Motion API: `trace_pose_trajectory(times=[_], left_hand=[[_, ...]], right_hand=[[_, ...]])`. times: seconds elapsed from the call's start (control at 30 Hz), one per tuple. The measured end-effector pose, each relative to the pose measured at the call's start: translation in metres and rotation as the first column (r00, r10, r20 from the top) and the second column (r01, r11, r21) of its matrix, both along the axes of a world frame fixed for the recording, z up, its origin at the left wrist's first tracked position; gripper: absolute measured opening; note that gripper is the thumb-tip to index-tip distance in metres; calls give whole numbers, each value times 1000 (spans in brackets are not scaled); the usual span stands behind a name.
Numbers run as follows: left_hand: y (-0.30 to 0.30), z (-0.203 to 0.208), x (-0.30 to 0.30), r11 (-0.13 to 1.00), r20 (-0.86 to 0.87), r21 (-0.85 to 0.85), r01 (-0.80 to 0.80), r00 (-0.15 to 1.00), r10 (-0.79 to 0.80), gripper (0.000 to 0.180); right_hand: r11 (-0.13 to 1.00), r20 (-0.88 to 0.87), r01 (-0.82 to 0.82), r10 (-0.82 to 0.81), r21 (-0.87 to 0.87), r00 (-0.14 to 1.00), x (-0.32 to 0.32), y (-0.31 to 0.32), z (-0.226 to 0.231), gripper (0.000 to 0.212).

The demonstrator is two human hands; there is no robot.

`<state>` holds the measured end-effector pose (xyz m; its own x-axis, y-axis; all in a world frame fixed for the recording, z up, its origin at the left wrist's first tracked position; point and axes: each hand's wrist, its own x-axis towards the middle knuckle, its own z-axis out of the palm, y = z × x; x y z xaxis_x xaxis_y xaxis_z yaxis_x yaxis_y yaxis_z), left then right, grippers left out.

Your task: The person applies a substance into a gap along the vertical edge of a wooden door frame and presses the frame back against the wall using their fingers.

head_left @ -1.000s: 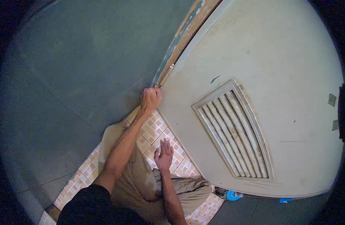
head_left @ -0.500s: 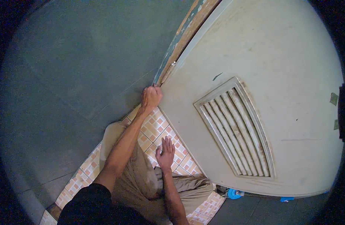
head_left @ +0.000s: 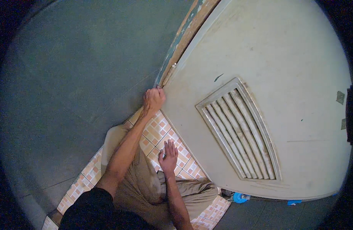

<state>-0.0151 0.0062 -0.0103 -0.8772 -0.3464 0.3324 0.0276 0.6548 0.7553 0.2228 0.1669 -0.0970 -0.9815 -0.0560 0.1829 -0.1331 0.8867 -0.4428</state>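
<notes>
My left hand [head_left: 154, 100] is closed in a fist at the foot of the worn wooden door frame [head_left: 175, 53], beside the door's lower corner. Whatever its fingers hold is hidden. The frame's paint is chipped, with bare brown wood along it and a small pale bit partway up. My right hand [head_left: 169, 157] holds nothing; its fingers are stretched out above the patterned floor tiles [head_left: 155, 135], near my folded legs. To the right stands the off-white door [head_left: 276, 69], fitted with a slatted vent [head_left: 239, 134].
A dark green-grey surface [head_left: 77, 69] fills the left. My khaki trousers [head_left: 142, 180] take up the lower middle. A blue round object [head_left: 239, 197] and another blue piece [head_left: 294, 202] lie by the door's bottom edge. Dark tape patches [head_left: 340, 97] stick to the door's right side.
Both hands keep nearly the same place and pose. The door, its vent and the frame appear slightly further left in the view.
</notes>
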Motion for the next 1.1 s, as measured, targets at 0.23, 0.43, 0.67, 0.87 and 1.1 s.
trace_pose_trajectory(times=[0.23,0.43,0.67,0.87,1.1], left_hand=[[-8,-18,-7,998,-50,-62,12,999,-15,45],[3,2,-2,998,60,50,25,998,-28,47],[-3,5,-6,997,19,-5,80,997,-80,49],[-9,-24,-8,995,88,95,41,995,-50,44],[3,-16,-5,997,-43,-24,71,996,-72,44]], right_hand=[[1000,18,-23,23,10,1000,0,-1,-4,51],[1000,-13,4,-4,2,1000,1,4,-1,49],[1000,-5,10,-10,21,1000,-3,1,0,48],[1000,-28,-10,10,-5,1000,0,-1,-3,50],[1000,15,6,-6,16,1000,0,4,-6,51]])
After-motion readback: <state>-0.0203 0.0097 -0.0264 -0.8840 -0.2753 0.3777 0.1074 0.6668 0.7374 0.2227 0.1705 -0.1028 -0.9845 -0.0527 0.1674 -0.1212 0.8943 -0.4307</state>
